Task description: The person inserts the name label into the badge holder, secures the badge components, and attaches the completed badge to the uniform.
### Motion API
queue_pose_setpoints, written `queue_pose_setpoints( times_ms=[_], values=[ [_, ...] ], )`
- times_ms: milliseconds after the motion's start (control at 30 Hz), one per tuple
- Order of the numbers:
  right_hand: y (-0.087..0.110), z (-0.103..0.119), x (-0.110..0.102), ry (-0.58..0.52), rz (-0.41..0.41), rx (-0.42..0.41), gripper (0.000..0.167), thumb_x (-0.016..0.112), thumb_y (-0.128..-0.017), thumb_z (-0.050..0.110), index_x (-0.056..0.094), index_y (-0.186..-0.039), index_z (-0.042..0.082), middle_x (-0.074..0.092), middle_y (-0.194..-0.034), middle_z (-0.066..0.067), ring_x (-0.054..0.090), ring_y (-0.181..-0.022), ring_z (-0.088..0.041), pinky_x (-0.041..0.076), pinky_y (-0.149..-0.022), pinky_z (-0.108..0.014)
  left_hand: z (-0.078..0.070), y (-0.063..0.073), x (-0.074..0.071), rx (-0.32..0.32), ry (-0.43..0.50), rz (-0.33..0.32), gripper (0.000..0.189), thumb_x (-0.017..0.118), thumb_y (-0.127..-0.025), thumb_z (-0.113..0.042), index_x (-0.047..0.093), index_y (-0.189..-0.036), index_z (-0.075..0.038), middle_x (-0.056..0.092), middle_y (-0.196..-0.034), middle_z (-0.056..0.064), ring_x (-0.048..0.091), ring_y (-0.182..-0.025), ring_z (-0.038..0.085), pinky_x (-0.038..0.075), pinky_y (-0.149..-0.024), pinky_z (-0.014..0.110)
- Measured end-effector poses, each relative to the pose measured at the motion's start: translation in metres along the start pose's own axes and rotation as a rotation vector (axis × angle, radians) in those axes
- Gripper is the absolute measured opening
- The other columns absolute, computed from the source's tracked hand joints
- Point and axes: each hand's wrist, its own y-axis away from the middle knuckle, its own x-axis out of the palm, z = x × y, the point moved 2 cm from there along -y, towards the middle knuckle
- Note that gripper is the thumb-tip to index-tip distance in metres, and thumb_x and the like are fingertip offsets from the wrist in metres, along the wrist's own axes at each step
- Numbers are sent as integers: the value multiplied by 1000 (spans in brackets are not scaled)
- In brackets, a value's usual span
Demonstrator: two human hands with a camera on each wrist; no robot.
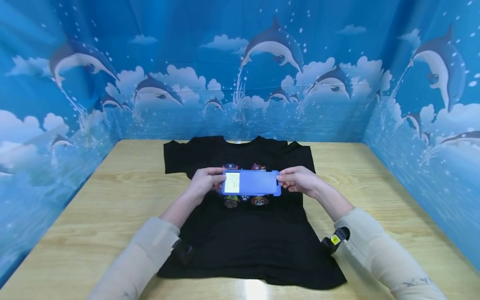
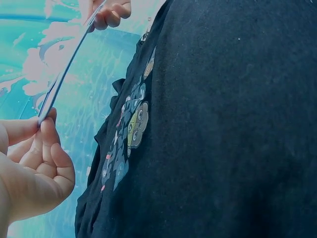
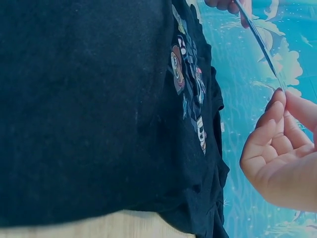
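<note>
A thin, flat blue rectangular piece (image 1: 258, 183) is held up level over the shirt, a pale label with printed lines at its left end and a small dark slot at its right. My left hand (image 1: 206, 182) pinches the left end between thumb and fingers. At the other end, my right hand (image 1: 298, 181) pinches the edge the same way. Both wrist views show the piece nearly edge-on, raised above the cloth. Beneath lies a black T-shirt (image 1: 243, 241), spread with its neck away from me. The blue piece hides the middle of its cartoon dog print (image 2: 137, 126).
A light wooden table (image 1: 105, 221) carries the shirt, whose hem lies near the front edge. Blue curtains (image 1: 210, 54) with dolphins and clouds stand around the back and both sides. Dark wrist cameras (image 1: 335, 240) sit at both sleeve cuffs.
</note>
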Motion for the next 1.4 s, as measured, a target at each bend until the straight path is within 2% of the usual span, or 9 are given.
queue_pose_setpoints(
  times_ms=[233, 800, 967, 1233, 1400],
  values=[
    [-2, 1, 2, 7, -1, -10, 11, 57, -92, 13, 64, -84, 10, 60, -73, -1, 54, -65, -13, 44, -62, -25, -4, 1, 3, 10, 16, 9, 35, 60, -90, -13, 59, -124, -6, 59, -108, 13, 56, -75, 17, 45, -84, 42],
    [-3, 2, 8, 5, -30, 21, 10, 57, -92, 13, 63, -85, 9, 62, -71, 0, 55, -64, -12, 45, -62, -26, -1, 2, 5, 13, 30, 27, 37, 59, -89, -11, 57, -126, -3, 58, -107, 15, 56, -72, 15, 44, -85, 45],
    [-3, 1, 10, -6, -29, 33, 11, 57, -92, 12, 64, -83, 11, 62, -70, 1, 56, -65, -13, 45, -64, -27, 1, 1, 8, 7, 36, 28, 36, 59, -89, -11, 57, -125, -3, 59, -106, 15, 56, -71, 15, 44, -85, 45],
    [-3, 0, 11, 1, -44, 31, 9, 58, -91, 12, 63, -84, 10, 61, -69, 0, 56, -66, -14, 45, -64, -28, 0, 0, 11, 13, 14, 24, 35, 61, -88, -11, 59, -123, -3, 60, -100, 14, 56, -70, 15, 45, -79, 39],
    [-5, -1, 10, -4, -44, 30, 10, 59, -91, 11, 64, -83, 10, 61, -68, 1, 56, -65, -13, 45, -63, -27, -1, 1, 12, 11, -5, 5, 35, 61, -88, -10, 59, -122, -2, 60, -105, 15, 56, -71, 15, 46, -78, 37]
  ],
)
